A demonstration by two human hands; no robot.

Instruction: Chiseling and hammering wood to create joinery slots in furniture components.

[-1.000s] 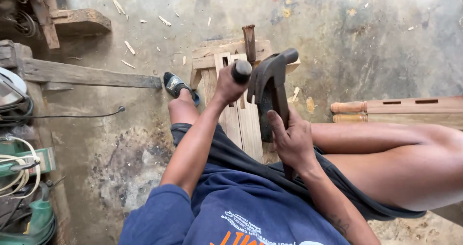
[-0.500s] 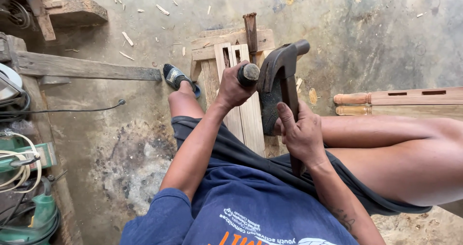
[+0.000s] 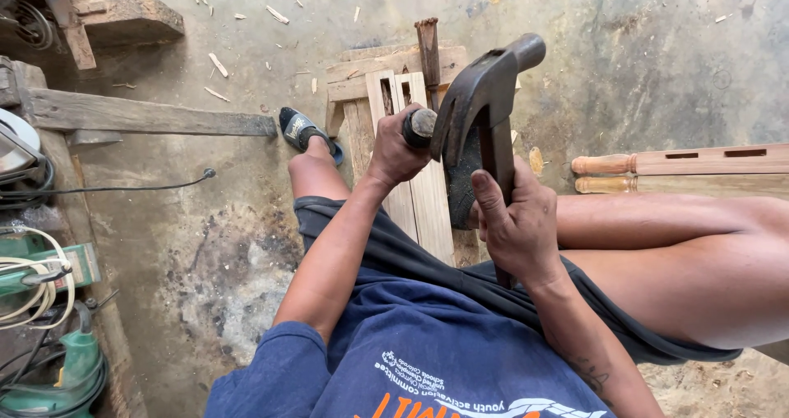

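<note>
A dark steel claw hammer (image 3: 485, 85) is hanging raised in the middle of the view, its head up above the workpiece and its claw pointing toward the upper right. The right hand (image 3: 518, 225) is gripping the hammer's handle, fingers wrapped tightly around it with the thumb lying along the shaft. Just to the left of the hammer head, the left hand (image 3: 394, 151) is closing in a fist around a chisel handle (image 3: 421, 126), whose worn, rounded butt end is showing above the fingers; the blade below is hidden by the hand. The hammer head is sitting close beside that butt end, and whether they are touching cannot be told.

Beneath both hands a pale wooden frame piece (image 3: 403, 138) with slotted mortises is lying on the concrete floor (image 3: 641, 64), running between the person's legs. A second, rusty chisel (image 3: 429, 52) is standing upright at its far end. The person's left foot in a dark sandal (image 3: 306, 130) is resting beside the wood. To the right, two turned wooden legs (image 3: 682, 171) are lying side by side. To the left, a rough plank (image 3: 148, 115), a black cable (image 3: 123, 188) and green power tools (image 3: 49, 327) are sitting well apart from the hands.
</note>
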